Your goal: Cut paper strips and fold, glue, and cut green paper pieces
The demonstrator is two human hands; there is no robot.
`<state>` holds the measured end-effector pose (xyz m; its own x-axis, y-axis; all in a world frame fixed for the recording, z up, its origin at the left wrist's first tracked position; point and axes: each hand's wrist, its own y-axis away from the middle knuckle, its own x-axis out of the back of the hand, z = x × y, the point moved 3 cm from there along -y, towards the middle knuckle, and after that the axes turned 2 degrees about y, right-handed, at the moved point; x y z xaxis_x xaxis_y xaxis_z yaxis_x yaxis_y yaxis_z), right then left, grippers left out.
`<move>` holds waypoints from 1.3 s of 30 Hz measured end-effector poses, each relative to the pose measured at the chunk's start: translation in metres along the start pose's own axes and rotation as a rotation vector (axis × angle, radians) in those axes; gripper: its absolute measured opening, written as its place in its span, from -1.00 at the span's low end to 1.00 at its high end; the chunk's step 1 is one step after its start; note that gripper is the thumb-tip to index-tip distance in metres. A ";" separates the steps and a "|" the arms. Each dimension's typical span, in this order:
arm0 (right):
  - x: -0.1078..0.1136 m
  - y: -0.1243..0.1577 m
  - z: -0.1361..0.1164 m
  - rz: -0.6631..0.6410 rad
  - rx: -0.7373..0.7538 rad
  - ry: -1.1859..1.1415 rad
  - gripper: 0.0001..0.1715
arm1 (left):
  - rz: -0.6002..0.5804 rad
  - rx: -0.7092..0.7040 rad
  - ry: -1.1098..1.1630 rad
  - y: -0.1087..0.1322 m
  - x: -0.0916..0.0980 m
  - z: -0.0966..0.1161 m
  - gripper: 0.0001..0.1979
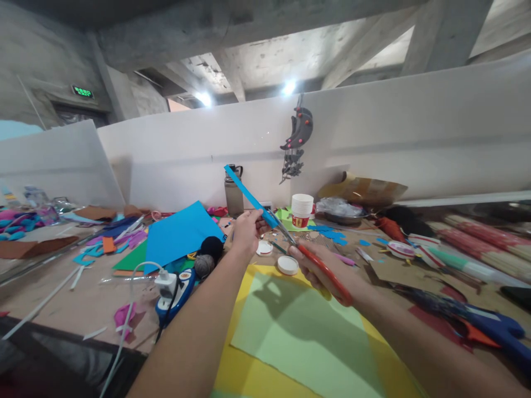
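My left hand [248, 233] pinches a narrow strip of blue paper [244, 189] near its lower end, and the strip slants up to the left. Red-handled scissors [309, 257] are gripped in my right hand [317, 262]. Their blades meet the lower end of the strip, close to my left fingertips; whether they cut into it is too small to tell. Below both hands lie a pale green sheet [298, 337] and a yellow sheet [244, 365] under it. A white round lid [287, 265] sits just beneath the scissors.
Blue sheets [178, 235], dark yarn balls [211, 249] and a power strip [176, 293] with a cable lie to the left. Paper cups [302, 207] and a bottle [234, 193] stand behind. Blue scraps [332, 234] and blue-handled scissors [489, 320] are at right.
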<state>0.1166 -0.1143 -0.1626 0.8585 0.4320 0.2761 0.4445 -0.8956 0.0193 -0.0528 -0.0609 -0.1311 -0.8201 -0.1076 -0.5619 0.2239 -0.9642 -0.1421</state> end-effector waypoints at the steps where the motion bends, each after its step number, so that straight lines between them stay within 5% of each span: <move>1: 0.000 0.000 0.000 0.005 -0.004 0.006 -0.57 | -0.005 -0.002 0.002 0.000 0.000 0.000 -0.92; 39: 0.001 0.004 -0.008 0.047 0.046 0.127 -0.53 | -0.008 -0.008 -0.018 0.002 -0.001 0.005 -0.92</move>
<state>0.1170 -0.1182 -0.1542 0.8407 0.3704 0.3951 0.4186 -0.9073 -0.0400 -0.0537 -0.0641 -0.1265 -0.8313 -0.1048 -0.5459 0.2219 -0.9630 -0.1530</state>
